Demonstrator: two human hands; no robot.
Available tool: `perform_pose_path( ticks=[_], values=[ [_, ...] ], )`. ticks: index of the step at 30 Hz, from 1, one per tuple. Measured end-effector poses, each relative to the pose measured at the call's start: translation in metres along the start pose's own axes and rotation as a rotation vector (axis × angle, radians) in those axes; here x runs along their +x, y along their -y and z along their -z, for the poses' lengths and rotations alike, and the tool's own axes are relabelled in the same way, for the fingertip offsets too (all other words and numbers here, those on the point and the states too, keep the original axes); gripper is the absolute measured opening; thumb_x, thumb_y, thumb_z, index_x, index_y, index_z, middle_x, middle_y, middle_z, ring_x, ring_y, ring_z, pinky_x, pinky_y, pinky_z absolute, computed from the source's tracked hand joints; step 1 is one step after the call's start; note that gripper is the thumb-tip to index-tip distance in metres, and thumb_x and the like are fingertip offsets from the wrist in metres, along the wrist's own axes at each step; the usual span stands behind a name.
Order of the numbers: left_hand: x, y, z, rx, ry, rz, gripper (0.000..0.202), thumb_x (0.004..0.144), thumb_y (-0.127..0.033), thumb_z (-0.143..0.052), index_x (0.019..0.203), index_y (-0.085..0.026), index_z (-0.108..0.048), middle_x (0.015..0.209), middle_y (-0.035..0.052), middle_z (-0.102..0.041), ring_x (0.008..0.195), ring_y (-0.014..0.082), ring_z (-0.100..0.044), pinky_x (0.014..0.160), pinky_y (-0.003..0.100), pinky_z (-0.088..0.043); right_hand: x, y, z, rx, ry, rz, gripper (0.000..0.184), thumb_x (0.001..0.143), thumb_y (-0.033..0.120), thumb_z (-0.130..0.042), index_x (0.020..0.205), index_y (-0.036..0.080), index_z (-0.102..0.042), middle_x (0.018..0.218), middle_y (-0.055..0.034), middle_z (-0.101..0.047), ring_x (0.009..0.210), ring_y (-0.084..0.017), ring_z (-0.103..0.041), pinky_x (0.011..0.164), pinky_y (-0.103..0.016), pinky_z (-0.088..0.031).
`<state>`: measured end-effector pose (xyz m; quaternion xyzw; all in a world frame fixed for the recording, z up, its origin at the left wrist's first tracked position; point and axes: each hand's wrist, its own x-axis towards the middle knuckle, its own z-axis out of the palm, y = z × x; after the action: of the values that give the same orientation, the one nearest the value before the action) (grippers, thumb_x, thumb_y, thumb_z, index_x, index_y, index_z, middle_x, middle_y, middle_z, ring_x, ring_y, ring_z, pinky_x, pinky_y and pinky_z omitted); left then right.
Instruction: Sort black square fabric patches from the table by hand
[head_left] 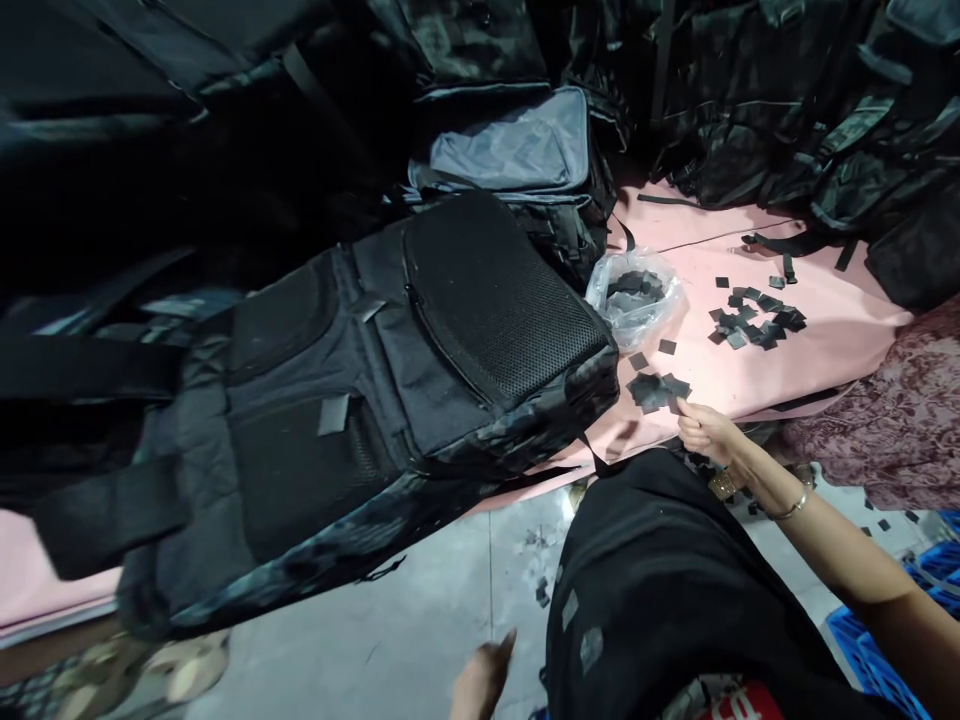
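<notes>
A large black backpack (442,340) lies flat with its padded mesh back panel up. Two small dark squares lie on it, a square by the centre seam (371,310) and another on the lower mesh pad (334,415). Beyond its right end, my right hand (705,432) is closed in a pinch at the edge of a small pile of black squares (652,391), fingertips on one square. My left hand (482,678) hangs low at the bottom of the view, away from the backpack; its fingers are mostly hidden.
A clear plastic bag (634,300) of dark squares stands on the pink tabletop (847,350), near another scattered pile of squares (757,318). More backpacks (750,110) line the back. Patterned cloth (885,410) is at right. Blue crates (862,640) stand on the floor.
</notes>
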<state>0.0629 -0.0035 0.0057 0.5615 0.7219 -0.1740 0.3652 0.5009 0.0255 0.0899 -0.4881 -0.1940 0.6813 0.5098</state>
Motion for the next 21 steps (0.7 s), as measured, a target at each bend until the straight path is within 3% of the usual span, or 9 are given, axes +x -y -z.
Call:
perform_pose_path(
  ticks=[2,5,7,9,12,14,16,18,21],
  values=[
    [-0.004,-0.022,0.003,-0.016,-0.072,-0.031,0.034,0.079,-0.037,-0.047,0.049,-0.022,-0.049,0.052,0.0053,-0.057,0.068,0.0279,-0.064,0.063,0.033,-0.043,-0.007,-0.009,-0.010,0.125,0.023,-0.041,0.047,0.074,0.056,-0.058,0.052,0.018,-0.039,0.042,0.0078,-0.029,0.034,-0.005,-0.021,0.034,-0.019,-0.016],
    [-0.024,-0.087,0.010,-0.206,-0.223,-0.265,0.025,0.080,-0.037,-0.047,0.065,-0.020,-0.056,0.066,0.0071,-0.064,0.074,0.0255,-0.063,0.068,0.033,-0.044,-0.018,-0.021,-0.028,0.264,-0.024,-0.070,0.035,0.076,0.048,-0.060,0.067,0.014,-0.056,0.054,0.0022,-0.046,0.042,-0.006,-0.037,0.039,-0.020,-0.028],
    [-0.043,-0.140,0.013,-0.512,-0.194,-0.488,0.019,0.077,-0.037,-0.054,0.085,-0.020,-0.059,0.081,0.0058,-0.067,0.076,0.0201,-0.062,0.071,0.029,-0.045,-0.024,-0.028,-0.041,0.294,-0.072,-0.062,0.032,0.076,0.045,-0.061,0.071,0.013,-0.061,0.062,-0.0012,-0.054,0.049,-0.008,-0.045,0.044,-0.020,-0.034],
    [-0.064,-0.189,0.012,-0.752,-0.119,-0.658,0.024,0.078,-0.039,-0.054,0.087,-0.018,-0.060,0.081,0.0046,-0.065,0.072,0.0163,-0.060,0.069,0.026,-0.046,-0.030,-0.034,-0.053,0.274,-0.122,-0.018,0.032,0.076,0.045,-0.062,0.075,0.013,-0.065,0.071,-0.0042,-0.061,0.056,-0.010,-0.051,0.050,-0.022,-0.038],
    [-0.087,-0.241,0.005,-0.866,-0.061,-0.769,0.027,0.075,-0.038,-0.059,0.092,-0.018,-0.063,0.081,0.0033,-0.064,0.071,0.0139,-0.057,0.069,0.024,-0.045,-0.039,-0.041,-0.068,0.208,-0.205,0.104,0.035,0.075,0.049,-0.063,0.083,0.015,-0.068,0.082,-0.0060,-0.066,0.069,-0.015,-0.057,0.061,-0.026,-0.042],
    [-0.095,-0.258,0.000,-0.904,0.016,-0.767,0.022,0.073,-0.037,-0.062,0.082,-0.016,-0.064,0.068,0.0001,-0.059,0.062,0.0114,-0.051,0.062,0.022,-0.042,-0.044,-0.044,-0.075,0.140,-0.255,0.175,0.038,0.074,0.051,-0.062,0.086,0.016,-0.069,0.083,-0.0054,-0.066,0.072,-0.017,-0.057,0.063,-0.028,-0.042],
    [-0.095,-0.263,-0.002,-0.964,0.082,-0.765,0.023,0.075,-0.037,-0.059,0.067,-0.015,-0.059,0.058,-0.0023,-0.051,0.054,0.0089,-0.044,0.055,0.020,-0.038,-0.047,-0.046,-0.078,0.076,-0.270,0.204,0.040,0.074,0.052,-0.061,0.087,0.016,-0.069,0.080,-0.0051,-0.065,0.071,-0.017,-0.056,0.060,-0.027,-0.041],
    [-0.089,-0.258,0.001,-1.036,0.091,-0.762,0.028,0.077,-0.037,-0.056,0.061,-0.014,-0.055,0.057,-0.0026,-0.048,0.053,0.0079,-0.041,0.053,0.020,-0.035,-0.043,-0.046,-0.074,0.048,-0.281,0.210,0.040,0.074,0.052,-0.061,0.088,0.016,-0.069,0.078,-0.0049,-0.063,0.071,-0.016,-0.054,0.058,-0.026,-0.040],
    [-0.070,-0.234,0.011,-1.127,0.061,-0.676,0.028,0.074,-0.040,-0.060,0.065,-0.013,-0.059,0.058,-0.0021,-0.049,0.053,0.0074,-0.041,0.053,0.019,-0.034,-0.021,-0.039,-0.055,-0.022,-0.344,0.248,0.042,0.073,0.055,-0.060,0.085,0.015,-0.066,0.063,-0.0010,-0.054,0.055,-0.011,-0.046,0.050,-0.023,-0.035]
  ],
)
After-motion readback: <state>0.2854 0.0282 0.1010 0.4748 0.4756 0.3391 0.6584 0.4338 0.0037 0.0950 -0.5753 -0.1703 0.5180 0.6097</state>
